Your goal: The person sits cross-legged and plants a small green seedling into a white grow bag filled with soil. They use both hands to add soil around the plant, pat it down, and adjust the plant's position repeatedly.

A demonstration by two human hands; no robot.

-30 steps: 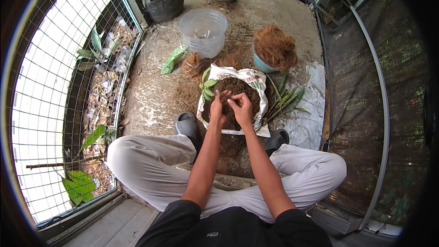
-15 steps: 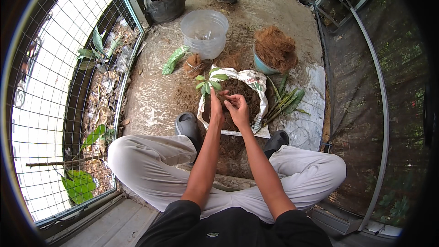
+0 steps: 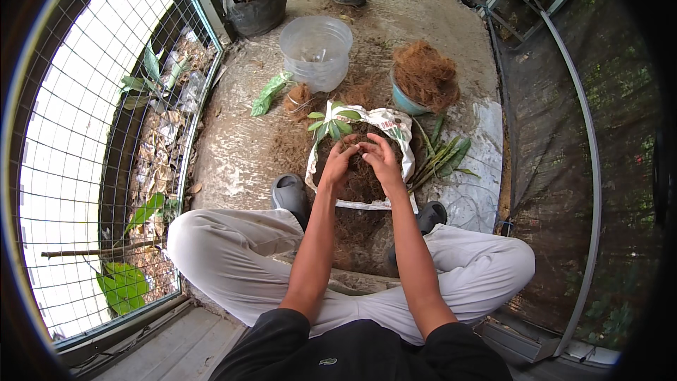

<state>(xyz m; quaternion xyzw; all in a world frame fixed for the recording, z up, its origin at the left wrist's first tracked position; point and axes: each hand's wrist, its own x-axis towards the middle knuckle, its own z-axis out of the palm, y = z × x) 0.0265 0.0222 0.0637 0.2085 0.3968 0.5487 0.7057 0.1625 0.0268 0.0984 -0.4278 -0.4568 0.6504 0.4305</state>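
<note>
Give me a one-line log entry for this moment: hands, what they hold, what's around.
left hand on small leafy plant | right hand beside it | both over open soil bag | clear tub, blue pot of coir behind

Concrete floor with soil bag, clear tub, pots.

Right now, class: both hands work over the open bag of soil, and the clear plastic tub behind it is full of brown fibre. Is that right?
Not quite. The clear plastic tub looks empty; the brown fibre fills the blue bowl beside it, as the head view shows. The rest stands.
</note>
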